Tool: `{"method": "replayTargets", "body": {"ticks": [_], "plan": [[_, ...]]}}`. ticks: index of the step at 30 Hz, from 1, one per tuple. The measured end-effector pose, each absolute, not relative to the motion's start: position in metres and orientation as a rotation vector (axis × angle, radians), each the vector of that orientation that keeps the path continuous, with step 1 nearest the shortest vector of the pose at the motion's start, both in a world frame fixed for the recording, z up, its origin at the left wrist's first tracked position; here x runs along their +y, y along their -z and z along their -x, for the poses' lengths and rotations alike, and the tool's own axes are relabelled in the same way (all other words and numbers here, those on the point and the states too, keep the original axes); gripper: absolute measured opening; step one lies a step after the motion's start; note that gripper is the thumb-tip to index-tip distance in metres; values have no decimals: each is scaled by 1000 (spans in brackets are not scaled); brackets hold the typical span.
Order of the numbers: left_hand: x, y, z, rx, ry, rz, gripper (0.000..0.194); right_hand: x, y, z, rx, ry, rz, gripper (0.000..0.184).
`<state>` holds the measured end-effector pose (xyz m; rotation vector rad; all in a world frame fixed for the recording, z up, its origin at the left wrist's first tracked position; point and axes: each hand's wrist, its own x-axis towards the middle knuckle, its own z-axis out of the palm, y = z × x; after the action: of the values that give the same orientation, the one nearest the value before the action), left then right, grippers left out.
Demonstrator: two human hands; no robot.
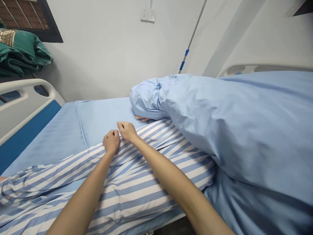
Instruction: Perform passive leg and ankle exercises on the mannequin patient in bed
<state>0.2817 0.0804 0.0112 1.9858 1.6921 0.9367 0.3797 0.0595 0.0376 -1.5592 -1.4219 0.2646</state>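
Blue-and-white striped trousers (137,195) cover the legs of a person lying on the bed. My left hand (111,141) is curled into a fist at the upper edge of the far trouser leg. Beside it, slightly higher and to the right, my right hand (127,130) is also a fist, with the knuckles pointing away from me. Neither fist shows cloth pulled up into it. Fingers of the lying person's hand (143,118) peek out from under a light blue quilt (195,101).
The quilt is bunched over the right side of the bed. A white-and-blue footboard (26,111) stands at the left, with folded green fabric (24,54) beyond it. Blue sheet (102,114) shows between legs and wall. A metal pole (195,29) leans at the back.
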Motion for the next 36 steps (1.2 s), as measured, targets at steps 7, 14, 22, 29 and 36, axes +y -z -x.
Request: {"method": "replayTargets", "body": {"ticks": [7, 14, 22, 29, 36], "plan": [[83, -16, -284, 1631, -1003, -1970, 32, 58, -22, -394, -1257, -329, 1511, 43], [82, -26, -329, 1403, -1281, -1585, 26, 59, -26, -402, -1115, -466, 1376, 40], [70, -16, -342, 1486, -1227, -1763, 34, 61, -30, -405, -1096, -456, 1467, 38], [68, -17, -344, 1511, -1219, -1841, 32, 50, -43, -442, -1374, -166, 1655, 40], [64, -22, -341, 1462, -1120, -1896, 32, 43, -27, -450, -1280, -129, 1671, 41]]}}
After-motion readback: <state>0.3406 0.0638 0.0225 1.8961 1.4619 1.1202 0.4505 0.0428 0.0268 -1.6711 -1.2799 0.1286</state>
